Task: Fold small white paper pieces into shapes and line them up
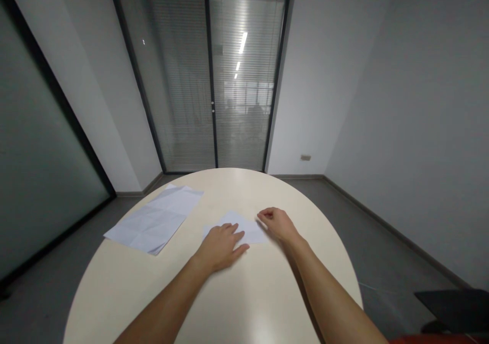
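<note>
A small folded white paper (244,226) lies near the middle of the round cream table (244,293). My left hand (222,246) rests flat on the paper's left part, fingers stretched out and slightly apart. My right hand (277,222) is at the paper's right edge with its fingers curled in, pinching or pressing that edge. Both forearms reach in from the bottom of the view.
A larger creased white sheet (156,223) lies on the table's left side, close to the rim. Beyond the table are a glass sliding door with blinds (208,79), grey floor and white walls. A dark object (454,306) sits at the lower right.
</note>
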Available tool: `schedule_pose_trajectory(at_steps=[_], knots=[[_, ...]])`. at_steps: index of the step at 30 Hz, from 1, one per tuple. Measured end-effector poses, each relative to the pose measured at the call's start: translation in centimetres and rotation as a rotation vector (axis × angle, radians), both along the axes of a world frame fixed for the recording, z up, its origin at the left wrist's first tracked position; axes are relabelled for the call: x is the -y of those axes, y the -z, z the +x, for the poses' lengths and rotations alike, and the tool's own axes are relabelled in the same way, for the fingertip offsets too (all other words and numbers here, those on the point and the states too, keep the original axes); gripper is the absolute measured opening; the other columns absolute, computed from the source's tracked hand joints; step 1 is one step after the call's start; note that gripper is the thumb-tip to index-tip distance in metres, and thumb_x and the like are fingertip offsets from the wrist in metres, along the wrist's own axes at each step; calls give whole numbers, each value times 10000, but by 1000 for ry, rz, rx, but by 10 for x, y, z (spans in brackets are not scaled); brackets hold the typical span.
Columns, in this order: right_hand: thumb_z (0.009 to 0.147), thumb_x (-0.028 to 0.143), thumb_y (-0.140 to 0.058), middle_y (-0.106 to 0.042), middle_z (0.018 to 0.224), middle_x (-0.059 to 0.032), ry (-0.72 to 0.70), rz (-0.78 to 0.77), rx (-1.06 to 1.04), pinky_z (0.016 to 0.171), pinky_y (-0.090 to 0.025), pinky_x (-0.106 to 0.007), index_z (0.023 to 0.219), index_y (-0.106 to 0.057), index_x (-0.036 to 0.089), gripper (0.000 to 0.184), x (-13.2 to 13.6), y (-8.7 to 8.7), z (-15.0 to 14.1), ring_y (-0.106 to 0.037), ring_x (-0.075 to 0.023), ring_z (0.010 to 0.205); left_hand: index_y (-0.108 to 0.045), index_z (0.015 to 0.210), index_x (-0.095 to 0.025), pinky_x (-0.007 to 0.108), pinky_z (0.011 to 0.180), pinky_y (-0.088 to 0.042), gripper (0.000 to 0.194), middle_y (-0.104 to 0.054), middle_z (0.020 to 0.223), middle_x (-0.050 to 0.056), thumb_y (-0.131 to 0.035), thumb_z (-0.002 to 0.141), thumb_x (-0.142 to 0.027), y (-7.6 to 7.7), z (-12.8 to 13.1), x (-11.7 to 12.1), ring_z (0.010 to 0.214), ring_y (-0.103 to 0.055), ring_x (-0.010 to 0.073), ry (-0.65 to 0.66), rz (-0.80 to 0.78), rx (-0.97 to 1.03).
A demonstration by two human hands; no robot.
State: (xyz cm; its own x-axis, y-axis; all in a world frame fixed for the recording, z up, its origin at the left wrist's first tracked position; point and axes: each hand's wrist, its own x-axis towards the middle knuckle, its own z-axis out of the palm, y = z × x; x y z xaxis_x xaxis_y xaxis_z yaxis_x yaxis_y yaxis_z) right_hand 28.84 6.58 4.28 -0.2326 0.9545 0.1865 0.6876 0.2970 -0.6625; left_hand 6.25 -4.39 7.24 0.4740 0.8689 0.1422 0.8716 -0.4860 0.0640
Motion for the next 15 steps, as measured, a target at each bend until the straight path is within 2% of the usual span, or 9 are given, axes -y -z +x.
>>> schedule_pose_trajectory(at_steps=[5,10,12,15], knots=[[769,370,-773,-737,1087,-115,-159,102,112,888,-490,-337,1053,-772,178,342,-3,6,3,-670,-242,957,-610,1362,-294,465,1064,-442,432,-577,1448,95,-425,1010,-463,9,-5,-1,1311,-535,296,3,-8,66],[757,347,-792,-713,1012,-93,-191,109,148,880,-476,-338,941,-746,181,252,-6,11,4,-642,-234,953,-654,1305,-305,459,1055,-448,387,-617,1399,71,-430,1011,-423,18,-8,-7,1283,-542,276,11,-12,197],[750,344,-795,-700,953,-85,-182,104,163,842,-470,-326,876,-729,179,218,-6,12,5,-631,-226,908,-687,1241,-278,449,1038,-455,370,-650,1347,78,-426,1014,-407,19,-8,-10,1243,-565,274,-25,7,220],[740,307,-789,-682,885,-68,-181,101,158,775,-452,-300,825,-705,176,177,-3,10,6,-611,-205,834,-702,1165,-231,427,991,-473,317,-691,1240,94,-450,992,-317,20,-15,-16,1158,-603,276,-172,57,207]])
